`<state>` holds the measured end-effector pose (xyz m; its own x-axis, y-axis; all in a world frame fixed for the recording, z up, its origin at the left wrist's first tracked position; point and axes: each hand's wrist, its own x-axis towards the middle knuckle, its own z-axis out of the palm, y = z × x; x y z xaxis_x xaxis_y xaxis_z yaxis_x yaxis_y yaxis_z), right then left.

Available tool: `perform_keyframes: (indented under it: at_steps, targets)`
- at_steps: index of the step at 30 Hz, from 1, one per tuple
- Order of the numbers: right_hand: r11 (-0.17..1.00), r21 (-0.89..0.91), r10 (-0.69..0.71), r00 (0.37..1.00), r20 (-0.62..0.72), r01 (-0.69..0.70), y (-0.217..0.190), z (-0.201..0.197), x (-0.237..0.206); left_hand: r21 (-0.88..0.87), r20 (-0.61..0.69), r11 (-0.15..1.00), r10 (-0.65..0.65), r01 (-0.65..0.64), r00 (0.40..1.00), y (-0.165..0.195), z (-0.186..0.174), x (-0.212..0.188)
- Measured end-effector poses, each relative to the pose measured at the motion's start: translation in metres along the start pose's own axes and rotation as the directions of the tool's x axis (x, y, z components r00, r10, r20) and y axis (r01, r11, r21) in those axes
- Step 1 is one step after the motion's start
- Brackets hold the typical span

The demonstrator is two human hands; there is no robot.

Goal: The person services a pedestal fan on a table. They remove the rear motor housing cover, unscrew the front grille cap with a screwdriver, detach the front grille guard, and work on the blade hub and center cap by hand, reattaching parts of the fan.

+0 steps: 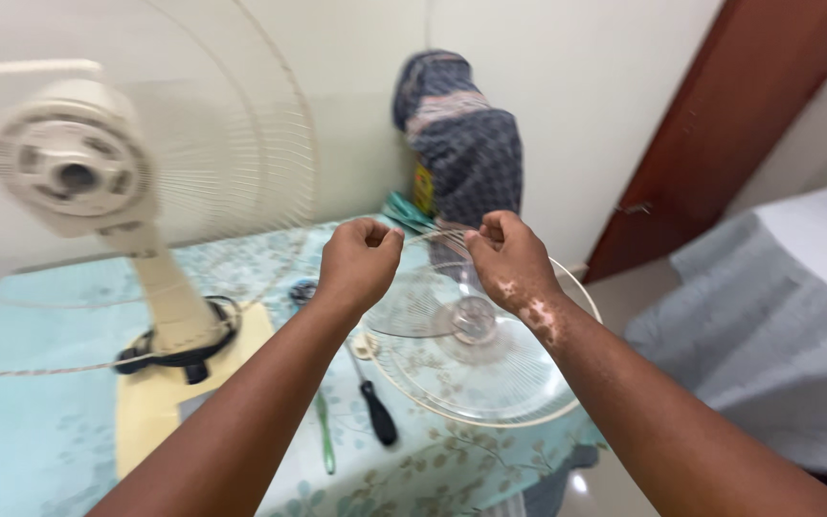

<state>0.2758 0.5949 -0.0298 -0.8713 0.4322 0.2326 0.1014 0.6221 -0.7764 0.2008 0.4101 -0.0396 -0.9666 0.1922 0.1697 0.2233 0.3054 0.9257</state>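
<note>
Left hand [361, 257]: fist closed, fingers [375, 236] pinched narrow on the left end of a thin wire.
Right hand [507, 257]: same, closed tight on the right end of the wire.
Wire [433, 236]: thin, pale, slightly blurred; stretched between my two fists, long axis running left to right, level, above the table. Both hands equally near; each holds one end.
Below the wire: front grille [528, 402] lying flat on the table, clear fan blade [452, 316] resting in it, hub under my right wrist.
Fan body [74, 168]: far left, upright on its stand, rear grille attached, well apart from my hands.
Screwdriver [375, 407]: black handle, on the tablecloth [31, 431] near my left forearm, left of the front grille.
Far side: cloth-covered bundle [461, 144] against the wall.
</note>
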Motion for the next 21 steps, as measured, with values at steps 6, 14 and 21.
perform_keyframes:
  at_steps: [6,14,21]
  targets:
    - [0.967,-0.06,0.249,0.969,-0.005,-0.249,0.101,-0.026,0.006,0.138,0.075,0.99,0.028,-0.038,0.997,-0.055,0.101,0.037]
    - [0.915,-0.188,0.364,0.931,0.005,-0.357,0.198,-0.027,0.035,0.244,0.154,0.97,-0.052,0.013,0.987,-0.13,0.206,0.091]
    - [0.837,-0.38,0.458,0.884,0.092,-0.394,0.243,-0.002,0.059,0.361,0.22,0.933,-0.104,0.018,0.97,-0.177,0.262,0.128]
